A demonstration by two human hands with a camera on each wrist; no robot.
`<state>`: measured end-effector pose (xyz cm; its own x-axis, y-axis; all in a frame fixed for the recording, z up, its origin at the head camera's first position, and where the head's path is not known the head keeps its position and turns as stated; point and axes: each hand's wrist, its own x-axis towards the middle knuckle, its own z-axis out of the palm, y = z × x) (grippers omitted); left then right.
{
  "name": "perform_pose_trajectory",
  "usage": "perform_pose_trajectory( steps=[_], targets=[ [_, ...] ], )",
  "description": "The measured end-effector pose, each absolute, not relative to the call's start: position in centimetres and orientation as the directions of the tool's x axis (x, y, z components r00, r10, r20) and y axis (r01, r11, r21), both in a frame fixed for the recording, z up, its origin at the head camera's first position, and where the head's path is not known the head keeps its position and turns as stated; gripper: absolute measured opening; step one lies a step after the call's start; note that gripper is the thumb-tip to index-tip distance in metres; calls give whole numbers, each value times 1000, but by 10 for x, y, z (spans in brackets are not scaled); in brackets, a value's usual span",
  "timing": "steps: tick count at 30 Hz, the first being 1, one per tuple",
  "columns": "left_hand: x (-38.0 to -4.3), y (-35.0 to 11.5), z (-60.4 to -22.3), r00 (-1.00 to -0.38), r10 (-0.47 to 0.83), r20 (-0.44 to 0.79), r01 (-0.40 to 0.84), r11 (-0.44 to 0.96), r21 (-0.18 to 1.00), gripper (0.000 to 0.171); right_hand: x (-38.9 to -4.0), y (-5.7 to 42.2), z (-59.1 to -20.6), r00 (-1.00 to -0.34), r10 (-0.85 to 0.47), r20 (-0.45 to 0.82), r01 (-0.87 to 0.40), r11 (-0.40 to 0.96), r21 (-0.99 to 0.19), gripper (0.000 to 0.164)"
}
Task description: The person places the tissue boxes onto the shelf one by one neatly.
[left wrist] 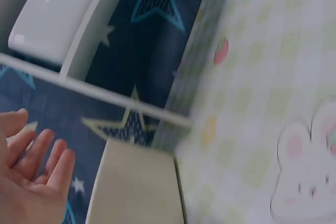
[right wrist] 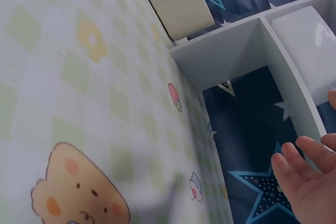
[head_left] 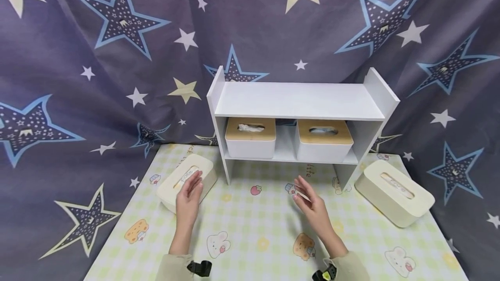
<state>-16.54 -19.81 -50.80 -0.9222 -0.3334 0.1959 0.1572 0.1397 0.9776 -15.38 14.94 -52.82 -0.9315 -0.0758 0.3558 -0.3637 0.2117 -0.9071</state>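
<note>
In front of the white shelf (head_left: 300,101), a person's left hand (head_left: 189,196) and right hand (head_left: 312,209) are both free, fingers relaxed, with checked cloth (head_left: 254,224) running between them to the shelf's feet. Two cream tissue boxes, rounded and slotted on top, flank the shelf: the left box (head_left: 169,190) partly behind the left hand, the right box (head_left: 394,194) near the cloth's right edge. Two white boxes with wood-toned lids, the left one (head_left: 251,147) and right one (head_left: 325,151), stand apart on the shelf's lower board.

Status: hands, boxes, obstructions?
Left hand, right hand empty. Two wood-topped boxes on lower shelf. Cream boxes either side; left hand partly hides left one.
</note>
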Motion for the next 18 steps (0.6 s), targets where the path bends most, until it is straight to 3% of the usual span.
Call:
perform_pose_trajectory(
  steps=[6, 11, 15, 18],
  targets=[
    [-154, -222, -519, -811, -538, 229, 81, 285, 955, 47, -155, 139, -527, -926, -101, 363, -376, 219, -900, 54],
    [-151, -233, -534, -721, -621, 308, 68, 380, 923, 57, -156, 130, -528, -931, -117, 347, -365, 207, -908, 54],
    [-151, -237, -544, -698, -660, 279, 38, 356, 934, 72, -158, 124, -531, -932, -136, 335, -357, 194, -914, 54],
    [-150, -238, -549, -708, -686, 166, -20, 254, 967, 81, -159, 119, -532, -933, -151, 327, -352, 180, -919, 54]
  ],
)
